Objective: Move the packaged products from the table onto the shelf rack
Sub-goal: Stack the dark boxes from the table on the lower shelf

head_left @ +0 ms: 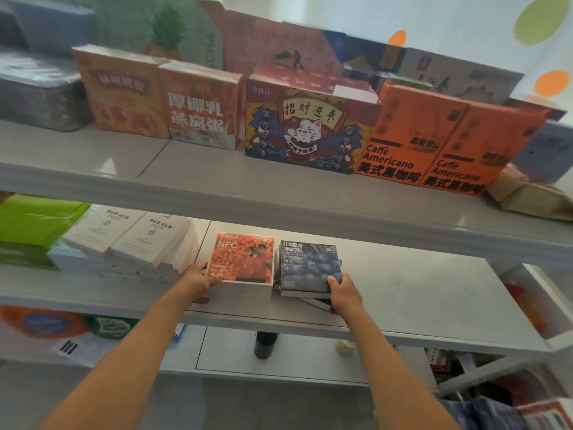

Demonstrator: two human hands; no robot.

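Observation:
On the middle shelf (418, 293) of the rack lie two small stacks of flat boxes side by side. My left hand (198, 279) grips the near left corner of the orange NFC box (245, 259), thumb on its top face. My right hand (342, 293) grips the near right corner of the dark blueberry box (308, 265), which tops a slightly skewed pile of similar boxes. The two stacks nearly touch.
White boxes (136, 240) and green boxes (34, 225) lie left of the stacks. The upper shelf (217, 184) carries upright cartons, among them a cat-print carton (307, 125) and orange Caffè Americano cartons (434, 144). A dark bottle (265, 344) stands on the lower shelf.

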